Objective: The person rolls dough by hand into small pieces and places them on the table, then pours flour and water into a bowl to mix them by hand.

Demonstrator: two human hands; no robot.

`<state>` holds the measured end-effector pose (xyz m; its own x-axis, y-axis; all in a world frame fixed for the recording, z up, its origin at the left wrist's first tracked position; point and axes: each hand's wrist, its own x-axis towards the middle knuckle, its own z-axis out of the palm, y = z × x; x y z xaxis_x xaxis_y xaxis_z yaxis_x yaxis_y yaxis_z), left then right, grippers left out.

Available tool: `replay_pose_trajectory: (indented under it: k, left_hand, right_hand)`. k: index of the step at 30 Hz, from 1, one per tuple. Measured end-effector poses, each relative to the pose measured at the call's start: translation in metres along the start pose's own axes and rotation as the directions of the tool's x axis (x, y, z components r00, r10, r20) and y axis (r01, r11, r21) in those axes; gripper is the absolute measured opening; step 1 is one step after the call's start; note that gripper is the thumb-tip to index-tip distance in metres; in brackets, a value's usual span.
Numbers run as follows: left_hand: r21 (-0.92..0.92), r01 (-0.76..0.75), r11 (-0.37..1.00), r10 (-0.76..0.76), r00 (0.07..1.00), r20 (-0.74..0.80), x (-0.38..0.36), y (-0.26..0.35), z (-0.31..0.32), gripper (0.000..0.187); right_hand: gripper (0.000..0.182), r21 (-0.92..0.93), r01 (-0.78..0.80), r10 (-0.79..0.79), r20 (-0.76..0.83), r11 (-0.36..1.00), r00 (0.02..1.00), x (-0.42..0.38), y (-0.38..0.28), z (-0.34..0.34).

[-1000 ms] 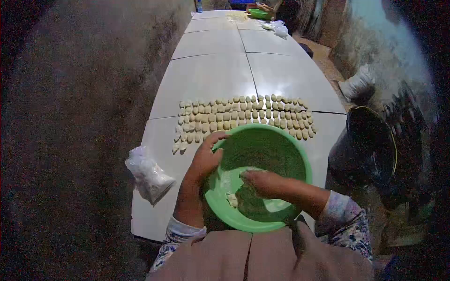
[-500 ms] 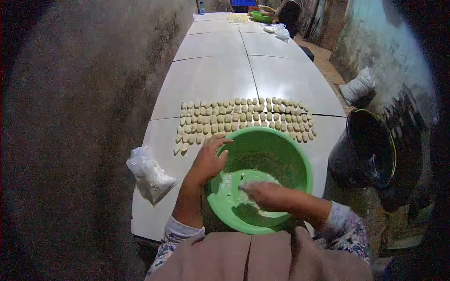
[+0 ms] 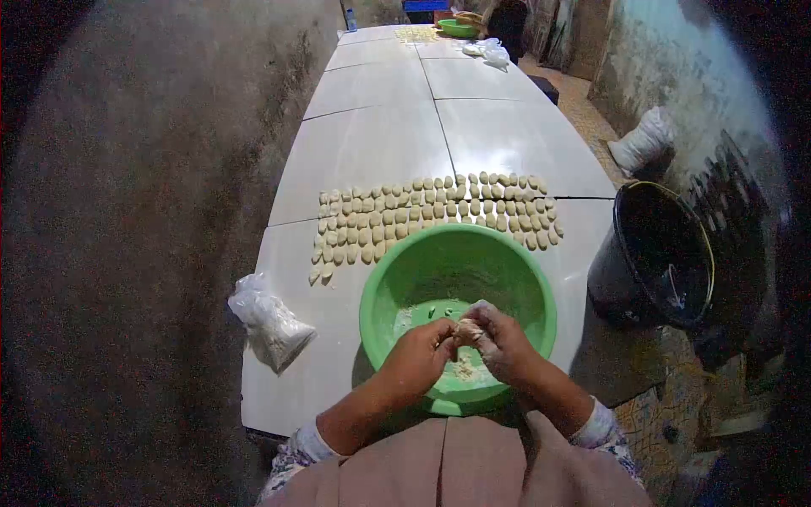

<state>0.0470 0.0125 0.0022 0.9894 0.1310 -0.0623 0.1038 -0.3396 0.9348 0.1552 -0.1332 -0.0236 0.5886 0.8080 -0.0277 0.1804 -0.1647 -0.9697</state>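
A green plastic basin (image 3: 473,247) stands at the near end of the table, tilted view into it showing white flour (image 3: 465,367) and a few small dough scraps on its bottom. Over the basin my left hand (image 3: 418,357) and my right hand (image 3: 505,345) meet, fingers pinched together. Between them is a small pale lump of dough (image 3: 465,332), partly covered by the fingers. Flour whitens my right fingertips. Beyond the basin, rows of small oval dough pieces (image 3: 400,216) lie on the white table.
A clear bag of white powder (image 3: 274,328) rests on the table's left edge. To the right stands a black bucket (image 3: 629,270); a white sack (image 3: 642,142) leans near the wall. Another green basin (image 3: 458,30) and a plastic bag (image 3: 490,53) are at the far end.
My left hand has left the basin's rim and come down to meet my right hand. My right hand has risen from the flour, now with the dough lump.
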Motion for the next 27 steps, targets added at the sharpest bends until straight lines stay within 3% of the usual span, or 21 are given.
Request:
replay_pose_trajectory:
  k: [2,3,4,5,6,7,9,14,16,17,20,21,22,24,25,27]
  left_hand:
    - [0.024,0.075,0.997,-0.077,0.995,0.060,-0.001,0.013,-0.004,0.017]
    - [-0.035,0.001,0.999,0.000,1.000,0.020,-0.001,0.004,0.003,0.018]
    - [-0.034,-0.002,0.999,0.002,1.000,0.020,-0.003,-0.003,0.006,0.018]
    - [-0.088,0.041,0.995,-0.037,0.998,0.050,-0.004,-0.009,0.008,0.022]
    - [-0.141,0.084,0.986,-0.073,0.994,0.082,-0.005,-0.015,0.010,0.027]
    - [-0.145,0.011,0.989,-0.001,0.998,0.071,-0.005,-0.019,0.012,0.036]
    - [-0.163,0.042,0.986,-0.033,0.998,0.055,-0.006,-0.023,0.011,0.037]
    - [-0.255,0.041,0.966,-0.015,0.994,0.104,-0.004,-0.026,0.013,0.049]
    - [-0.189,0.088,0.978,-0.052,0.981,0.186,-0.001,-0.014,0.008,0.053]
    - [-0.225,0.076,0.971,-0.038,0.984,0.171,-0.003,-0.004,0.008,0.052]
    - [-0.264,0.098,0.959,-0.049,0.981,0.186,-0.003,-0.012,0.010,0.049]
    - [-0.321,0.152,0.935,-0.093,0.977,0.191,-0.006,-0.006,0.009,0.047]
    - [-0.378,0.205,0.903,-0.137,0.971,0.198,-0.008,-0.003,0.008,0.045]
    - [-0.353,0.218,0.910,-0.156,0.968,0.197,-0.007,-0.009,0.010,0.042]
    - [-0.360,0.194,0.912,-0.136,0.974,0.181,-0.008,-0.007,0.009,0.041]
    - [-0.338,0.171,0.925,-0.132,0.982,0.136,-0.010,0.002,0.010,0.040]
  right_hand:
    - [0.016,0.010,0.061,-0.061,-0.013,0.998,0.998,-0.002,0.000,-0.003]
    - [0.012,0.013,-0.007,0.007,0.025,1.000,1.000,-0.005,-0.013,-0.007]
    - [0.012,0.013,-0.075,0.074,0.063,0.997,0.995,-0.006,-0.020,-0.010]
    - [0.013,0.124,-0.048,0.041,0.059,0.991,0.997,-0.005,0.000,-0.008]
    - [0.013,0.123,-0.046,0.039,0.058,0.991,0.998,-0.006,-0.003,-0.009]
    - [0.013,0.133,-0.094,0.087,0.057,0.987,0.995,-0.008,-0.008,-0.009]
    - [0.014,0.258,-0.235,0.216,0.099,0.937,0.971,-0.013,-0.031,-0.009]
    - [0.025,0.259,-0.184,0.134,0.198,0.948,0.971,-0.014,-0.029,-0.009]
    - [0.024,-0.104,0.138,-0.127,0.106,0.985,0.986,-0.019,-0.043,-0.005]
    - [0.029,-0.187,0.089,-0.066,0.128,0.978,0.990,-0.018,-0.043,-0.008]
    - [0.026,-0.283,0.172,-0.151,0.092,0.944,0.984,-0.021,-0.011,-0.011]
    - [0.022,-0.206,0.210,-0.202,0.059,0.956,0.978,-0.021,-0.018,-0.010]
    - [0.022,-0.205,0.209,-0.201,0.059,0.956,0.978,-0.022,-0.025,-0.008]
    - [0.018,-0.179,0.063,-0.064,0.000,0.982,0.998,-0.023,-0.033,-0.007]
    - [0.014,-0.290,0.113,-0.123,-0.017,0.950,0.992,-0.021,-0.024,-0.007]
    - [0.013,-0.212,0.088,-0.098,-0.040,0.973,0.994,-0.020,-0.014,-0.005]
